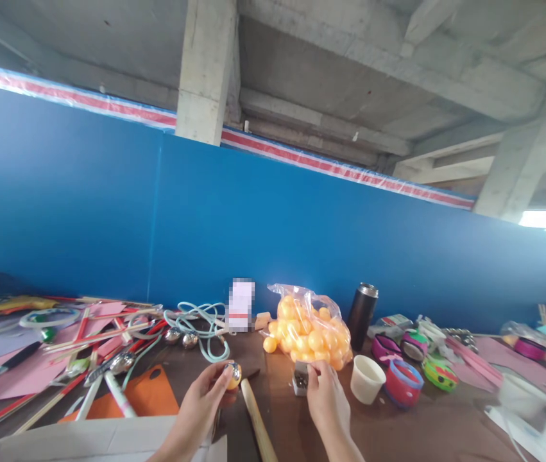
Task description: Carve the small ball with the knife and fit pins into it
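Observation:
My left hand (204, 393) is closed round a small orange ball (233, 376) with a shiny bit on it, held just above the brown table (412, 431). My right hand (326, 394) rests its fingers on a small grey metal block (300, 378) beside it. Right behind both hands lies a clear plastic bag of orange balls (308, 327), with one loose orange ball (269, 344) at its left. A wooden stick (258, 421) lies on the table between my hands.
A white paper cup (366, 378), tape rolls (402, 383) and a black flask (362, 316) stand to the right. On the left lie red sticks, pink paper, an orange sheet (147, 394), metal spoons and a pale cord (200, 321). A blue wall (273, 237) backs the table.

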Demonstrator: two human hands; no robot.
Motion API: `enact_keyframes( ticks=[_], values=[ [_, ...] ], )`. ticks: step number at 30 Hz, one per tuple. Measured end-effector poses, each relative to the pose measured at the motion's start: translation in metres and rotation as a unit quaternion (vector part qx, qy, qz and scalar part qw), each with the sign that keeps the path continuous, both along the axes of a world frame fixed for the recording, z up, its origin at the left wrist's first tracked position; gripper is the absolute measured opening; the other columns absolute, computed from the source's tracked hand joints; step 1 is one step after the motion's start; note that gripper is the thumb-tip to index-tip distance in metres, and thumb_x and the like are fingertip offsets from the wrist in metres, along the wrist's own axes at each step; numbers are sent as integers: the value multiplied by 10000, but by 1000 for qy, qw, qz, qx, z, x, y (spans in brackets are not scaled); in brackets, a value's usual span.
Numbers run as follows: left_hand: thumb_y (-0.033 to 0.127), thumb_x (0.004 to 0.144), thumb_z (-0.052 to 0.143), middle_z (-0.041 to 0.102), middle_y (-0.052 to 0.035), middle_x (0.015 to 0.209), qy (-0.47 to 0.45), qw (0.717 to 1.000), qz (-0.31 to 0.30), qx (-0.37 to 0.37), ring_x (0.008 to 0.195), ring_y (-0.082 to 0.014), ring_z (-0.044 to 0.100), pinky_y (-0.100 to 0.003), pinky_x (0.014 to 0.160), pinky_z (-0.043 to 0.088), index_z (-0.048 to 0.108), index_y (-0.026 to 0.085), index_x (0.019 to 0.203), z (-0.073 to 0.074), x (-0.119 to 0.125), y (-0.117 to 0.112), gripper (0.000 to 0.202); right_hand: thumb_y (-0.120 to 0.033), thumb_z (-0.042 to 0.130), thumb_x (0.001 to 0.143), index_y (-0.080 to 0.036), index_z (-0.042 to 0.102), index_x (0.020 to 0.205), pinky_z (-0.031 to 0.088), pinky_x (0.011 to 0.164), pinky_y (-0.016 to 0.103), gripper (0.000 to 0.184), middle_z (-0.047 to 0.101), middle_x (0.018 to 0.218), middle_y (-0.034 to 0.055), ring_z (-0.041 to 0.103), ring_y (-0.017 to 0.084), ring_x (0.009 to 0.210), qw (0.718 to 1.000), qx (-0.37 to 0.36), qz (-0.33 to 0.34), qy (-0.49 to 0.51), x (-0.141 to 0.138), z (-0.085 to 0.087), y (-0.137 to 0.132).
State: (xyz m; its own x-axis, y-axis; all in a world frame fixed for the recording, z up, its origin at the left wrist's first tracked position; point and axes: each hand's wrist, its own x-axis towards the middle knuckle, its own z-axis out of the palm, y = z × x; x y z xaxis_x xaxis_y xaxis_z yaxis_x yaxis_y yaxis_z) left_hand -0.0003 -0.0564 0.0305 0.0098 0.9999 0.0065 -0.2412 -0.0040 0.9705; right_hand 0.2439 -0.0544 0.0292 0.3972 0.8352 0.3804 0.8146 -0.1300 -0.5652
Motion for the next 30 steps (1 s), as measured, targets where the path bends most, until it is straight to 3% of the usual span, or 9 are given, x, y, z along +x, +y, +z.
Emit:
enact_keyframes(
  ticks=[5, 9, 12, 16, 21, 26, 30],
  values=[
    [540, 575, 665, 690, -61, 783, -19, 1000, 7, -11, 694, -196, 645, -280, 617, 536, 638, 157, 936, 3, 0, -1, 526, -359, 297, 886, -233, 453, 818, 450, 550, 237, 212, 648, 859, 31, 599, 132, 541, 991, 54, 83, 85, -12, 9, -10],
    [513, 605, 662, 679, -63, 823, -38, 999, -9, 6, 696, -187, 630, -287, 621, 535, 629, 157, 956, 4, 3, -5, 502, -467, 437, 831, -207, 493, 793, 350, 342, 201, 268, 613, 645, 14, 503, 113, 395, 942, 90, 192, 260, -38, 14, -23],
    [508, 636, 643, 667, -65, 847, -46, 998, -49, 2, 730, -188, 624, -293, 640, 532, 626, 159, 978, 5, 8, -11, 489, -455, 505, 808, -185, 509, 758, 275, 320, 168, 274, 511, 489, -47, 397, 65, 324, 910, 57, 251, 326, -57, 14, -30],
    [505, 671, 617, 656, -62, 812, -74, 990, -116, -43, 758, -182, 624, -279, 656, 521, 629, 155, 978, 6, 15, -19, 466, -430, 558, 790, -169, 501, 758, 222, 322, 147, 269, 485, 478, -70, 334, 26, 311, 857, 12, 319, 404, -69, 9, -33],
    [464, 707, 608, 652, -70, 834, -107, 981, -153, -55, 747, -161, 619, -279, 672, 515, 620, 139, 991, 8, 16, -22, 432, -451, 580, 770, -149, 532, 934, 227, 331, 146, 347, 505, 516, -68, 346, 16, 313, 819, -14, 346, 457, -72, 13, -37],
    [464, 709, 606, 664, -78, 837, -109, 979, -159, -61, 740, -153, 618, -272, 668, 511, 626, 133, 980, 10, 15, -21, 428, -493, 612, 719, -151, 565, 819, 266, 327, 157, 359, 516, 529, -56, 391, 32, 315, 816, -26, 349, 459, -77, 21, -41],
    [484, 681, 625, 671, -75, 818, -116, 979, -156, -68, 729, -155, 619, -264, 658, 509, 638, 136, 960, 10, 15, -22, 446, -481, 621, 717, -160, 551, 797, 281, 330, 157, 338, 522, 530, -57, 405, 41, 323, 808, -28, 351, 472, -78, 18, -40]
  ],
)
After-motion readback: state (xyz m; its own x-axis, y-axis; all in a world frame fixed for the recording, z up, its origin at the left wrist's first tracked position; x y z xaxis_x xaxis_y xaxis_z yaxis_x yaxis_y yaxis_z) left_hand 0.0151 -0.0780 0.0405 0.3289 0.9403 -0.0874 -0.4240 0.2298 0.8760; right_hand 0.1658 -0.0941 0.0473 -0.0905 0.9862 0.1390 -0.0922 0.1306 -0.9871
